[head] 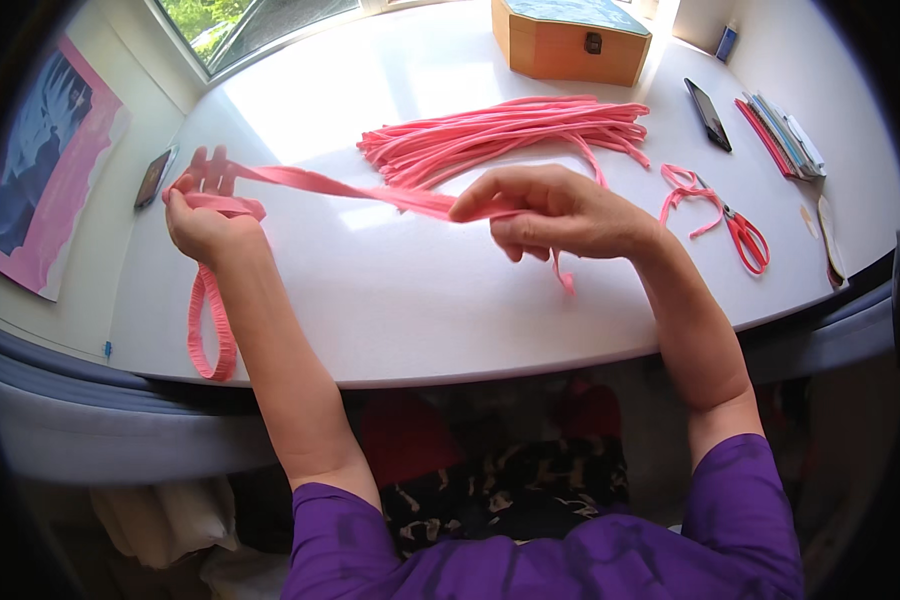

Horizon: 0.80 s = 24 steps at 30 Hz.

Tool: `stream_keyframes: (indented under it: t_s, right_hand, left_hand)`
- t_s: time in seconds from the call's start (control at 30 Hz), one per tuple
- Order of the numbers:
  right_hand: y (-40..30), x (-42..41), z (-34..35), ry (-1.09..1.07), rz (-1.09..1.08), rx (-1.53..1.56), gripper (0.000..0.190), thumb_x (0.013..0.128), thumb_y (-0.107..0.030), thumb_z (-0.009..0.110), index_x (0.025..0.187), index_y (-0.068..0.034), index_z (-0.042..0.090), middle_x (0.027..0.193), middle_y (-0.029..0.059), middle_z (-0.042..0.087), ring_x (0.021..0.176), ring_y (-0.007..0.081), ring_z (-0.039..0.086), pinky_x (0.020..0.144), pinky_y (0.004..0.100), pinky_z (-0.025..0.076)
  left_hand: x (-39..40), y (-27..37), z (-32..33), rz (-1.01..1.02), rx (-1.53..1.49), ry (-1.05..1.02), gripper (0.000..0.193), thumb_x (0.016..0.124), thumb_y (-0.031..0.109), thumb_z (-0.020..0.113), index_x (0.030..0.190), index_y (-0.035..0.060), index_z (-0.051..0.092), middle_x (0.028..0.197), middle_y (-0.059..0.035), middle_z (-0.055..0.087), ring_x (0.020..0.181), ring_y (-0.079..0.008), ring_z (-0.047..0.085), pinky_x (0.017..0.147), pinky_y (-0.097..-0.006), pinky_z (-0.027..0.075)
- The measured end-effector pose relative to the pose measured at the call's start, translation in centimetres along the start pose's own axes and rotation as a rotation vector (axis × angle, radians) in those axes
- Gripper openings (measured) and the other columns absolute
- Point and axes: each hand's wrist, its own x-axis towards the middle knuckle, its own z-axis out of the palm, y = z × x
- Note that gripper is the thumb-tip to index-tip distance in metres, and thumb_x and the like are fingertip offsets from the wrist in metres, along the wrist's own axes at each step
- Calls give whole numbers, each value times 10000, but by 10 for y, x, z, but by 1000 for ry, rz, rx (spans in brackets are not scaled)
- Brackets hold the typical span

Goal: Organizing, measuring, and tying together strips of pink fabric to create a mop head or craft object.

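Note:
A pink fabric strip [330, 184] stretches between my two hands above the white table. My left hand [214, 217] is palm up, and the strip loops around its fingers and across its palm. Below that wrist, a gathered pink band [229, 345] lies in a loop by the table's front edge. The strip's other part is pinched between the thumb and fingers of my right hand [562, 210]. A thin pink end [565, 281] shows beneath this hand. Behind the hands lies a bundle of long pink fabric strips [502, 139].
Red-handled scissors [746, 236] lie at the right beside pink scraps [690, 193]. Farther back are a black phone [709, 114] and a stack of notebooks [781, 136]. A wooden box [570, 46] with a latch stands near the window. Another phone [154, 178] leans at the left wall.

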Motion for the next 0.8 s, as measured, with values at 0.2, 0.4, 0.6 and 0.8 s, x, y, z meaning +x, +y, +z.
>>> stream_keyframes:
  t_s: [0.2, 0.4, 0.6, 0.8]
  right_hand:
    - [16, 9, 17, -176, 8, -175, 351, 889, -222, 590, 1203, -73, 547, 939, 85, 651, 843, 155, 637, 756, 293, 516]
    - [32, 11, -19, 474, -68, -442, 181, 911, -190, 581, 984, -33, 633, 817, 59, 653, 769, 124, 629, 700, 240, 522]
    - [47, -11, -77, 1037, -92, -666, 167, 906, -151, 580, 961, -10, 652, 825, 93, 681, 732, 167, 653, 670, 251, 542]
    - [49, -17, -85, 1297, -317, -463, 167, 904, -147, 587, 982, -13, 646, 850, 96, 684, 731, 157, 665, 685, 245, 551]
  left_hand:
    - [4, -2, -3, 343, 506, 115, 314, 971, 204, 300, 920, -7, 528, 1046, -162, 610, 964, -263, 586, 900, -365, 430]
    - [38, -29, -26, 346, 809, 32, 332, 935, 202, 356, 997, -25, 591, 1074, -173, 590, 996, -289, 554, 904, -371, 418]
    - [62, -69, -37, 200, 1459, -199, 435, 887, 385, 440, 1080, 48, 636, 1180, -136, 600, 1122, -354, 532, 912, -547, 373]
    - [31, -69, -23, 195, 1772, -366, 448, 872, 444, 501, 1073, 66, 634, 1099, -143, 627, 1064, -335, 565, 899, -538, 382]
